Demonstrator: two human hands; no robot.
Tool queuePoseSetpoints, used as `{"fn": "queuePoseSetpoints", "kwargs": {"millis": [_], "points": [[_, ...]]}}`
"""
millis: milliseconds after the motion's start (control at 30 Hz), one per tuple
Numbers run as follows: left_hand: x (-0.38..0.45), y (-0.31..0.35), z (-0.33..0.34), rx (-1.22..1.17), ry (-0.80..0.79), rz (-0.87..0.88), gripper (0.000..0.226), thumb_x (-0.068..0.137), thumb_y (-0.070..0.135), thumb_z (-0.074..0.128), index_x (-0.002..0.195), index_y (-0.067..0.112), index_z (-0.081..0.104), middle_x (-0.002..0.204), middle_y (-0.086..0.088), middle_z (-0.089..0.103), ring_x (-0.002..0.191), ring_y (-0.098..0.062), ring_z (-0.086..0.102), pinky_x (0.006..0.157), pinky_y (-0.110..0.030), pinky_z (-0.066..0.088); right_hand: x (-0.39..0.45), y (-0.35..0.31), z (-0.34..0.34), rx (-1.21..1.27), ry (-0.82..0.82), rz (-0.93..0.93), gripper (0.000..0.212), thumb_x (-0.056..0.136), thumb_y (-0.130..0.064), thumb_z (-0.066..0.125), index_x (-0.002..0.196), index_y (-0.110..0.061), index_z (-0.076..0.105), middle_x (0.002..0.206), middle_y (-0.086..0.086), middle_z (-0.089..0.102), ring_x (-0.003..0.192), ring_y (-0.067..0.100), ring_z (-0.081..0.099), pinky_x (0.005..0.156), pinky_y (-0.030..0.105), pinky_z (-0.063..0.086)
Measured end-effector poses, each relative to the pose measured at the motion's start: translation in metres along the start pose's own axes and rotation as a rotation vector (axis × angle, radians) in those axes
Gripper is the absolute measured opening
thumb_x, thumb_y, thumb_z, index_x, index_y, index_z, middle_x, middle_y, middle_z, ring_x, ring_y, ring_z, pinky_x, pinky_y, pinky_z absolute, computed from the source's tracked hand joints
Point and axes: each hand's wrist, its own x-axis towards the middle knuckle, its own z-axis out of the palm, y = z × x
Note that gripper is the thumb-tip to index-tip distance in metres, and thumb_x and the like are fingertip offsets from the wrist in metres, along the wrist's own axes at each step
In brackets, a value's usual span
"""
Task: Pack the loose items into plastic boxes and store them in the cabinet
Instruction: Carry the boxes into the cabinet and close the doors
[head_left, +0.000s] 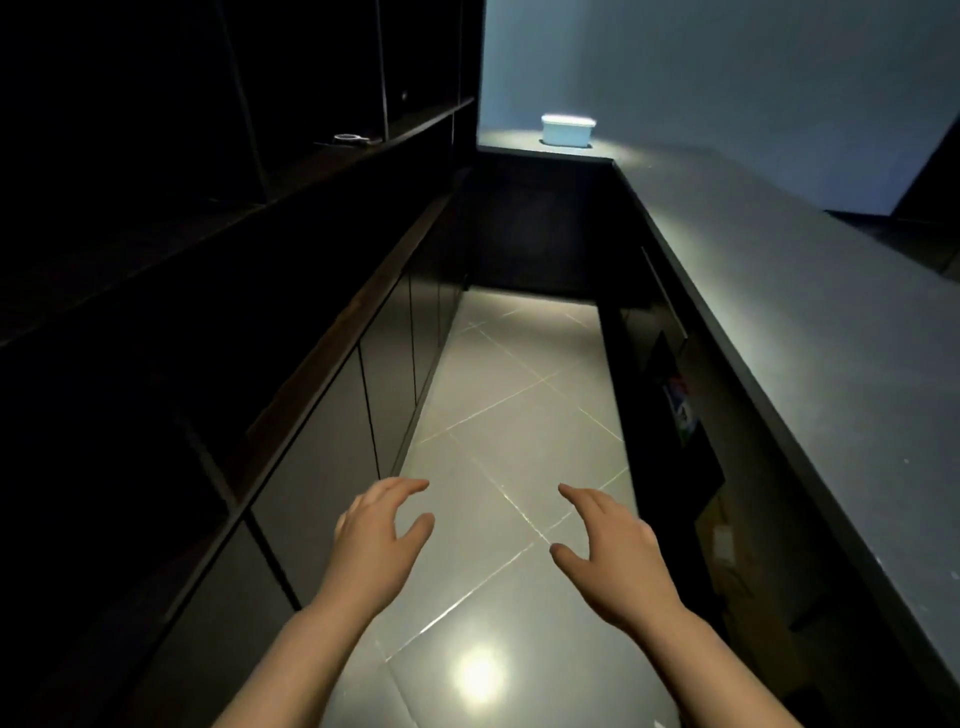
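Observation:
A pale plastic box (568, 130) with its lid on stands at the far end of the dark counter (810, 322), lit from above. My left hand (376, 540) and my right hand (610, 545) hover over the tiled floor, low in the view, far from the box. Both hands hold nothing and their fingers are spread and slightly curled. A dark cabinet (322, 457) with closed lower doors runs along the left, with open shelves (223, 171) above it.
A roll of tape (349, 138) lies on a shelf at the upper left. A glossy tiled aisle (498, 426) runs between cabinet and counter. Under the counter on the right are dim boxes and a coloured package (684, 410). The scene is very dark.

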Motion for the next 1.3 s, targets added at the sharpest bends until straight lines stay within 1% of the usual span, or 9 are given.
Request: {"fn": "queuePoseSetpoints", "kwargs": {"millis": [167, 333, 500, 633, 733, 833, 967, 1133, 1300], "points": [[0.118, 0.009, 0.002, -0.008, -0.048, 0.063, 0.036, 0.088, 0.031, 0.059, 0.124, 0.031, 0.055, 0.129, 0.011, 0.053, 0.120, -0.012, 0.047, 0.103, -0.038, 0.036, 0.096, 0.003, -0.017, -0.001, 0.069, 0.095, 0.058, 0.090, -0.044, 0.053, 0.143, -0.034, 0.033, 0.144, -0.015, 0.038, 0.131, 0.009, 0.038, 0.109, 0.028, 0.025], [0.212, 0.036, 0.023, -0.019, -0.103, 0.124, 0.036, 0.088, 0.030, 0.059, 0.124, 0.030, 0.055, 0.127, 0.013, 0.053, 0.121, -0.010, 0.047, 0.105, -0.037, 0.035, 0.176, 0.022, -0.034, 0.024, 0.102, 0.177, 0.053, 0.090, -0.041, 0.054, 0.140, -0.031, 0.039, 0.142, -0.013, 0.042, 0.129, 0.010, 0.040, 0.107, 0.029, 0.028], [0.306, 0.058, 0.063, -0.026, -0.134, 0.158, 0.037, 0.089, 0.030, 0.057, 0.125, 0.031, 0.054, 0.129, 0.013, 0.052, 0.122, -0.009, 0.046, 0.105, -0.034, 0.035, 0.269, 0.064, -0.043, 0.014, 0.109, 0.198, 0.053, 0.089, -0.040, 0.053, 0.139, -0.031, 0.041, 0.143, -0.012, 0.042, 0.129, 0.011, 0.041, 0.105, 0.029, 0.029], [0.381, 0.083, 0.097, -0.047, -0.135, 0.153, 0.036, 0.089, 0.031, 0.057, 0.125, 0.033, 0.054, 0.128, 0.016, 0.051, 0.122, -0.007, 0.045, 0.104, -0.032, 0.035, 0.345, 0.103, -0.055, 0.029, 0.108, 0.176, 0.052, 0.090, -0.038, 0.053, 0.139, -0.030, 0.041, 0.143, -0.013, 0.041, 0.130, 0.010, 0.039, 0.105, 0.028, 0.026], [0.438, 0.105, 0.119, -0.063, -0.164, 0.121, 0.035, 0.089, 0.032, 0.057, 0.124, 0.033, 0.054, 0.126, 0.016, 0.051, 0.121, -0.007, 0.045, 0.103, -0.030, 0.036, 0.402, 0.133, -0.068, 0.019, 0.061, 0.159, 0.052, 0.089, -0.039, 0.052, 0.140, -0.031, 0.040, 0.142, -0.013, 0.042, 0.129, 0.010, 0.040, 0.104, 0.028, 0.027], [0.492, 0.121, 0.135, -0.058, -0.130, 0.098, 0.035, 0.090, 0.033, 0.057, 0.124, 0.034, 0.054, 0.127, 0.016, 0.051, 0.121, -0.007, 0.045, 0.104, -0.032, 0.035, 0.466, 0.156, -0.079, 0.020, 0.045, 0.145, 0.053, 0.090, -0.039, 0.051, 0.141, -0.031, 0.039, 0.143, -0.013, 0.042, 0.129, 0.010, 0.040, 0.105, 0.027, 0.027], [0.560, 0.118, 0.148, -0.048, -0.129, 0.035, 0.033, 0.090, 0.034, 0.056, 0.123, 0.033, 0.055, 0.125, 0.016, 0.051, 0.118, -0.007, 0.047, 0.103, -0.032, 0.037, 0.551, 0.163, -0.081, 0.047, 0.006, 0.098, 0.051, 0.090, -0.037, 0.052, 0.139, -0.031, 0.040, 0.142, -0.014, 0.042, 0.129, 0.010, 0.039, 0.105, 0.027, 0.027], [0.665, 0.102, 0.167, -0.076, -0.074, -0.028, 0.032, 0.090, 0.031, 0.058, 0.122, 0.033, 0.056, 0.122, 0.017, 0.052, 0.119, -0.007, 0.048, 0.103, -0.031, 0.037, 0.666, 0.169, -0.074, 0.121, -0.001, 0.034, 0.049, 0.090, -0.034, 0.054, 0.138, -0.031, 0.043, 0.140, -0.017, 0.043, 0.130, 0.006, 0.038, 0.104, 0.023, 0.032], [0.798, 0.103, 0.176, -0.053, -0.112, 0.049, 0.033, 0.090, 0.031, 0.057, 0.123, 0.033, 0.055, 0.127, 0.016, 0.052, 0.120, -0.005, 0.046, 0.101, -0.023, 0.034, 0.792, 0.177, -0.077, 0.100, 0.033, 0.072, 0.049, 0.090, -0.034, 0.054, 0.137, -0.030, 0.044, 0.139, -0.016, 0.044, 0.128, 0.008, 0.040, 0.104, 0.025, 0.034]]}}
